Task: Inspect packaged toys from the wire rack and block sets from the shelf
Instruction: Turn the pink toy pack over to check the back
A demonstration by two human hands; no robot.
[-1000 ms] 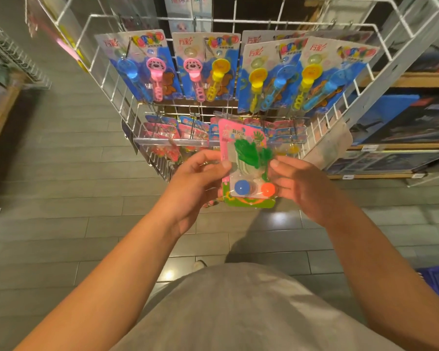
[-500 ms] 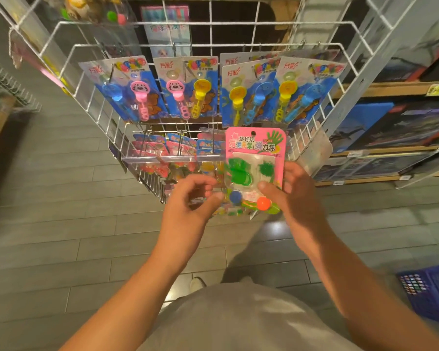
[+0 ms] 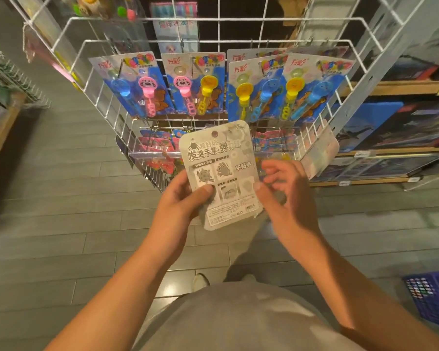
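Grey card back (image 3: 219,173) now faces up, flipped, left hand (image 3: 178,201) holding

The person wears a plain grey top (image 3: 238,323) with both forearms bare, grey trousers (image 3: 249,257) below, and a pale shoe (image 3: 200,281) on the tiled floor.

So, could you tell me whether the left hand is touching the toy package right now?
Touching. The head view shows the left hand holding the toy package, thumb pressed on its grey printed back near the lower left edge.
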